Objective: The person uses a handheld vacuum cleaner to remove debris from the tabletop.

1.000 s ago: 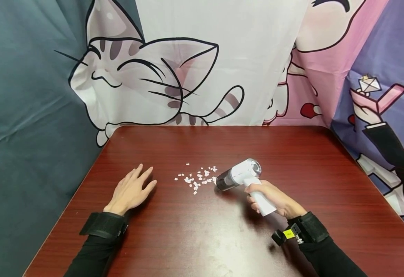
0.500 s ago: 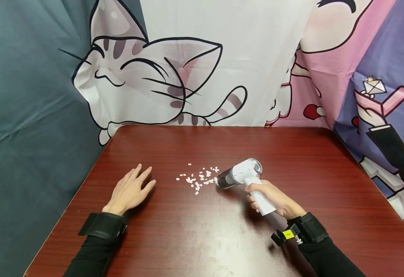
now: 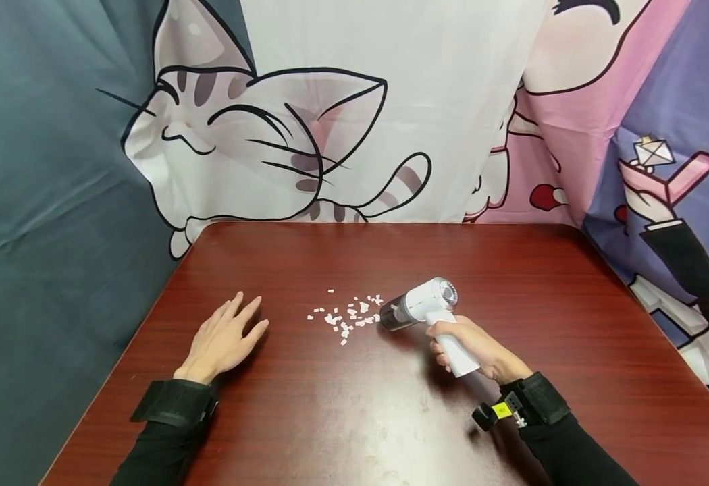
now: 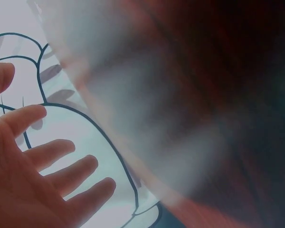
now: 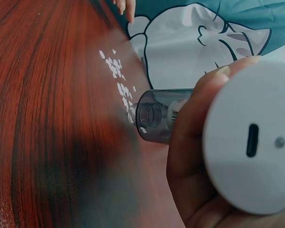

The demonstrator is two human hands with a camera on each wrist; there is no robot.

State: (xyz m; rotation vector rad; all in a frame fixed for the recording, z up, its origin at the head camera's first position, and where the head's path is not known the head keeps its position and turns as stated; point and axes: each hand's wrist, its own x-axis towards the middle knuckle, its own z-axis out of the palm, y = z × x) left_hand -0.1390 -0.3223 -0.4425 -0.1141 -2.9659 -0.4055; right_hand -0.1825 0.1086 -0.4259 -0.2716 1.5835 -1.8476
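Observation:
My right hand grips the handle of a white handheld vacuum cleaner, fingers wrapped around it. Its smoky see-through nozzle points left, low over the table, with its mouth at the right edge of a scatter of small white paper bits. In the right wrist view, the round white handle end fills the right side, and a white bit shows at the nozzle's lower rim. Left of the paper, my left hand is held palm down with spread fingers and holds nothing; its fingers also show in the left wrist view.
The reddish-brown wooden table has its far edge against a hanging cloth printed with a cartoon cat. A grey-green cloth hangs at the left. Black bands circle both wrists, the right one carrying a small device.
My left hand has drifted slightly left and toward me. The right hand and the vacuum cleaner stay almost in place at the paper bits, whose spread looks much the same.

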